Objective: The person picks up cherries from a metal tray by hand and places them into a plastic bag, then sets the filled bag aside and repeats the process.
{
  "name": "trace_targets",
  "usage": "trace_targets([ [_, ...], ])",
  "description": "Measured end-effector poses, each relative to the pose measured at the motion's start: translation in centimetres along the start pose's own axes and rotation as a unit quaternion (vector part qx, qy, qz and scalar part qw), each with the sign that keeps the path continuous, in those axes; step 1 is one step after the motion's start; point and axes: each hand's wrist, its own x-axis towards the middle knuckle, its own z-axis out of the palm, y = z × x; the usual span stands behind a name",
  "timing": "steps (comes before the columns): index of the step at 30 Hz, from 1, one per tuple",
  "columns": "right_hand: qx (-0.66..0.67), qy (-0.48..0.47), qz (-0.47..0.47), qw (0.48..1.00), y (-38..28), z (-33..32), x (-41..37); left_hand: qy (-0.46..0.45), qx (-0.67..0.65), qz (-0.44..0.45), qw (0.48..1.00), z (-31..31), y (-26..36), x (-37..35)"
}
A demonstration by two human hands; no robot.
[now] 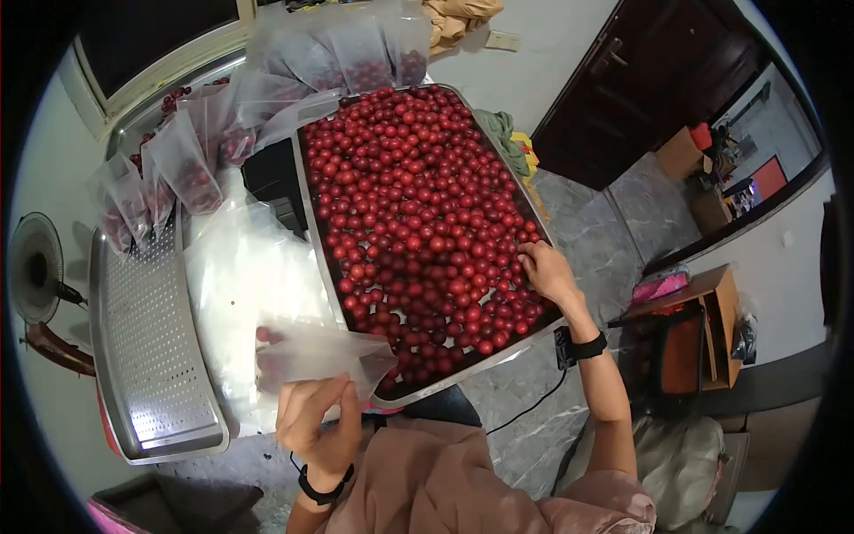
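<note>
A clear plastic bag (325, 358) is pinched at its edge by my left hand (318, 423), fingers closed. A few red fruits (268, 335) show through the bag's far end. My right hand (549, 274) reaches over the right rim of a large metal tray (311, 209) piled with small, round, cherry-like red fruits (418, 191). Its fingers are curled down among the fruits, closed at the fingertips, with the palm side hidden. The pile is thinner close to me, where patches of tray bottom show.
Several filled clear bags (191, 169) stand in a row along the back and left. A perforated metal tray (156, 338) lies at the left, beside a stack of flat plastic bags (253, 267). A fan (37, 267) is at far left. A dark door (636, 84) and small cabinet (725, 311) are right.
</note>
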Motion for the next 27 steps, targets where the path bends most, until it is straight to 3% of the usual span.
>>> trace_targets([
  [3,0.005,0.014,-0.041,0.999,0.4,1.2,0.8,0.009,0.008,-0.003,1.000,-0.1,0.0,-0.1],
  [7,0.063,0.016,0.001,0.998,0.9,-0.3,-0.2,0.013,-0.010,0.012,1.000,0.0,-0.3,0.2],
  [11,0.109,0.088,-0.062,0.988,-0.9,-1.7,-1.6,0.027,-0.025,0.012,0.999,0.1,-0.6,0.1],
  [13,0.301,0.026,0.010,0.953,-3.3,-2.9,-2.8,0.031,-0.032,0.011,0.999,0.0,-0.6,0.2],
  [15,0.319,0.014,-0.065,0.945,-6.9,-4.4,-4.4,0.030,-0.036,0.018,0.999,0.0,-0.6,0.2],
  [20,0.391,-0.261,-0.111,0.876,-15.8,-6.6,-8.0,0.031,-0.046,0.013,0.998,0.0,-0.8,0.0],
  [21,0.373,-0.280,-0.163,0.869,-17.0,-6.0,-8.2,0.030,-0.047,0.014,0.998,-0.1,-0.8,-0.1],
  [27,0.397,-0.355,-0.191,0.825,-22.7,-2.7,-8.6,0.049,-0.039,0.035,0.997,0.0,-1.3,-0.4],
])
